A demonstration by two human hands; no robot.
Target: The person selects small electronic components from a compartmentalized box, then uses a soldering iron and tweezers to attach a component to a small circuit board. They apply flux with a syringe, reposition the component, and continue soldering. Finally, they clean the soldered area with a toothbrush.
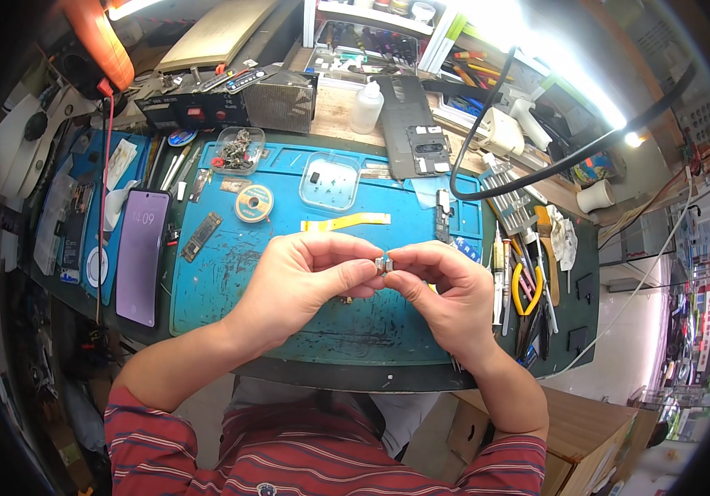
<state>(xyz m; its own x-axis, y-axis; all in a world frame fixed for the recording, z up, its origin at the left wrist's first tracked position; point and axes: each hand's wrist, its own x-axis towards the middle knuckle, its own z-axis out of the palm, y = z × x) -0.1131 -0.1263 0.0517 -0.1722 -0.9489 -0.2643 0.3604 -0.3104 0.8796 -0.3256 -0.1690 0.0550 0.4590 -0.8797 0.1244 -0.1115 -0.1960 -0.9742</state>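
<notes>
Gripped in closed fingertip pinches by the bare left hand (298,277) and bare right hand (452,285), the tiny silvery, boxy part (384,264) is above the blue rubbery surface (289,343), between its near and far edges, probably held from both sides for steadiness.
</notes>
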